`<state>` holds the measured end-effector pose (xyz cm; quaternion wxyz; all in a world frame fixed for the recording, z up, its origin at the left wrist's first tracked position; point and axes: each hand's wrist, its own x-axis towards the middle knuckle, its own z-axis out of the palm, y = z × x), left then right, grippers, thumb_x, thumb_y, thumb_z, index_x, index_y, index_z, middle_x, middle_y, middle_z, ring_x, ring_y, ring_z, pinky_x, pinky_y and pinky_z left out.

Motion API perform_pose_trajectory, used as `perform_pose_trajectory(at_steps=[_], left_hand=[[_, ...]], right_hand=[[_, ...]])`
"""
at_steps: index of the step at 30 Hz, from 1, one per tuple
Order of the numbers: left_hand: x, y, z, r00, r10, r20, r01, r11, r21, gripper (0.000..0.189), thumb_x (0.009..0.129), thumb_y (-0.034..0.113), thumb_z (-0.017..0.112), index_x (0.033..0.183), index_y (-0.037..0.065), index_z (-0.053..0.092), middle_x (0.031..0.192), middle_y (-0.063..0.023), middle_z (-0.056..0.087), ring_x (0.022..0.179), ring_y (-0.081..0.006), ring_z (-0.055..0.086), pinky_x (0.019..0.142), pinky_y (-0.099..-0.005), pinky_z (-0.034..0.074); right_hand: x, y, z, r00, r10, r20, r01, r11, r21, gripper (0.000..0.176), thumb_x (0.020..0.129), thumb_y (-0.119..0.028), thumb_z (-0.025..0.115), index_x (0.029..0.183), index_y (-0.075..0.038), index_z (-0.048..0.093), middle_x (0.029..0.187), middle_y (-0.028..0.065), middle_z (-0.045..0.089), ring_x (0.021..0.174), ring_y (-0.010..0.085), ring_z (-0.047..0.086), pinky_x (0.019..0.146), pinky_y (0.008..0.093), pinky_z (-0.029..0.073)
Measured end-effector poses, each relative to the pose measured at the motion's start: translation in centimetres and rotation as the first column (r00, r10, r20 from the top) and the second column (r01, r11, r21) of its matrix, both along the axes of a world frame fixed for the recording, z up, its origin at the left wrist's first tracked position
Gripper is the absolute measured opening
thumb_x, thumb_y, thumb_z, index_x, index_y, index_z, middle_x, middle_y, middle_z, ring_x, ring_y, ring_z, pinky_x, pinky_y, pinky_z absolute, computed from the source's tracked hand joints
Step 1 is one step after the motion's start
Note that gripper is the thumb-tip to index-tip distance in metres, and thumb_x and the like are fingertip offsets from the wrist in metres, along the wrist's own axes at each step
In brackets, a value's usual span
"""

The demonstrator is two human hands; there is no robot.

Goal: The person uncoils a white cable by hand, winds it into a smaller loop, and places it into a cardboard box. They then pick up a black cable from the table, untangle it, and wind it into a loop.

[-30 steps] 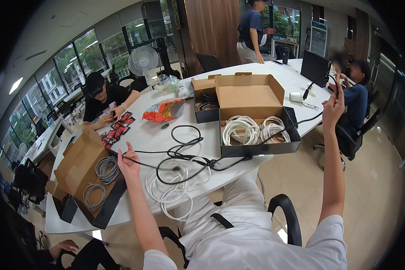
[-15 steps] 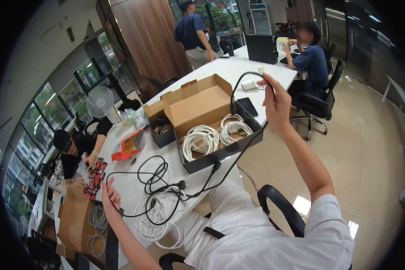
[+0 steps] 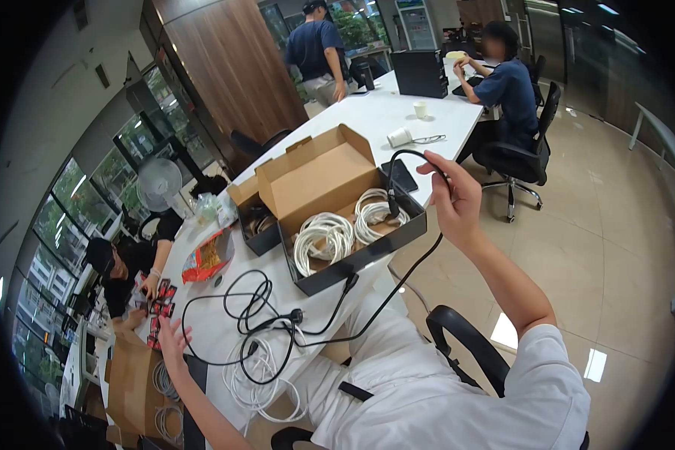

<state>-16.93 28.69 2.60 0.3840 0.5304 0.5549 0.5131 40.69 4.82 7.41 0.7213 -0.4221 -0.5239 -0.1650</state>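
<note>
My right hand [image 3: 459, 201] is raised past the box's right corner, its fingers closed on a black power cable [image 3: 408, 151]. One connector end [image 3: 393, 205] of that cable dangles over the open cardboard box [image 3: 356, 256], which holds coiled white cables [image 3: 324, 238]. From my hand the cable droops down to the table, where black loops lie with a plug [image 3: 296, 316]. My left hand [image 3: 174, 347] is open at the left, fingers apart beside the outer black loop. Loose white cable [image 3: 241, 391] is heaped under the black loops at the table edge.
A second open box [image 3: 131, 390] with grey cable coils stands at lower left. Near the far side are an orange snack bag [image 3: 207, 259], a phone [image 3: 401, 176] and paper cups [image 3: 421, 110]. A person [image 3: 120, 274] handles small red packs; two other people are farther back.
My left hand has opened and moved slightly left, off the black cable. My right hand has lowered a little, still gripping the cable, and the view has shifted.
</note>
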Motion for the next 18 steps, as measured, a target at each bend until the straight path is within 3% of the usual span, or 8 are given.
perform_pose_trajectory(at_steps=[1,2,5,6,7,10,14,18], left_hand=[[0.4,-1.4,0.2,0.993,0.079,-0.087,-0.075,0.996,0.044,0.078,0.094,0.059,0.039,0.143,0.0,0.03,0.119,-0.0141,0.059,0.097,-0.0255,0.06,0.082,-0.0338,0.047],[0.5,-3.6,0.4,0.953,0.09,-0.291,-0.056,0.991,0.121,0.07,0.095,0.049,0.046,0.143,0.0,0.033,0.127,-0.0193,0.054,0.111,-0.03,0.054,0.094,-0.0368,0.042],[4.4,-12.9,3.3,0.711,0.125,-0.692,-0.004,0.985,0.173,0.061,0.093,0.035,0.055,0.139,-0.002,0.039,0.13,-0.0237,0.051,0.115,-0.0324,0.053,0.097,-0.0385,0.04],[5.3,-15.2,2.5,0.642,0.174,-0.746,0.069,0.957,0.283,0.06,0.091,0.031,0.059,0.137,-0.003,0.041,0.129,-0.025,0.051,0.115,-0.0334,0.052,0.098,-0.0397,0.039],[5.8,-17.7,1.9,0.564,0.243,-0.789,0.138,0.915,0.38,0.059,0.089,0.027,0.062,0.135,-0.004,0.043,0.128,-0.0262,0.051,0.115,-0.0343,0.052,0.099,-0.0408,0.038],[7.8,-23.9,0.2,0.409,0.131,-0.903,0.11,0.975,0.191,0.065,0.087,0.033,0.063,0.134,-0.006,0.042,0.13,-0.0284,0.049,0.122,-0.041,0.045,0.102,-0.0451,0.037],[7.4,-25.3,-5.8,0.202,-0.02,-0.979,0.026,1.0,-0.015,0.075,0.088,0.046,0.058,0.138,-0.005,0.036,0.139,-0.0336,0.035,0.13,-0.0485,0.032,0.104,-0.0542,0.031],[6.9,-24.9,-9.1,0.298,-0.07,-0.952,0.029,0.998,-0.064,0.078,0.089,0.05,0.053,0.141,-0.004,0.03,0.145,-0.035,0.023,0.134,-0.0486,0.025,0.105,-0.0584,0.026]], right_hand=[[0.0,-0.1,-0.2,1.0,0.014,-0.012,-0.014,1.0,-0.006,0.036,0.088,0.008,0.048,0.12,-0.001,0.059,0.094,0.0069,0.067,0.063,0.0038,0.05,0.052,0.0178,0.038],[-0.2,-0.2,-0.4,0.999,0.031,-0.025,-0.031,0.999,-0.015,0.035,0.088,0.008,0.048,0.12,-0.001,0.059,0.095,0.0063,0.067,0.063,0.0033,0.049,0.051,0.0175,0.037],[-1.0,-0.9,-0.3,0.995,0.073,-0.062,-0.076,0.996,-0.042,0.036,0.09,0.007,0.045,0.122,-0.001,0.058,0.097,0.0057,0.066,0.06,0.0008,0.045,0.05,0.0158,0.035],[-1.0,-1.1,-0.3,0.994,0.075,-0.081,-0.079,0.996,-0.047,0.036,0.09,0.007,0.045,0.123,-0.001,0.058,0.097,0.0058,0.066,0.059,0.0005,0.044,0.05,0.0158,0.036],[-1.2,-1.1,-0.7,0.99,0.094,-0.103,-0.099,0.994,-0.048,0.036,0.09,0.007,0.045,0.123,-0.001,0.057,0.097,0.0059,0.066,0.058,0.0003,0.044,0.05,0.0158,0.036],[-1.2,-0.4,-1.1,0.99,0.113,-0.079,-0.115,0.993,-0.033,0.038,0.091,0.005,0.041,0.125,0.0,0.056,0.101,0.007,0.066,0.058,-0.0001,0.046,0.051,0.015,0.038],[-2.1,-0.9,-0.9,0.991,0.108,-0.076,-0.11,0.994,-0.02,0.036,0.091,0.005,0.045,0.125,0.0,0.056,0.099,0.0076,0.066,0.058,-0.0003,0.046,0.051,0.0149,0.038],[-2.7,-0.9,-0.5,0.995,0.101,-0.005,-0.101,0.995,-0.019,0.037,0.09,0.006,0.045,0.124,-0.001,0.057,0.096,0.0069,0.067,0.057,0.0,0.044,0.049,0.0153,0.038]])
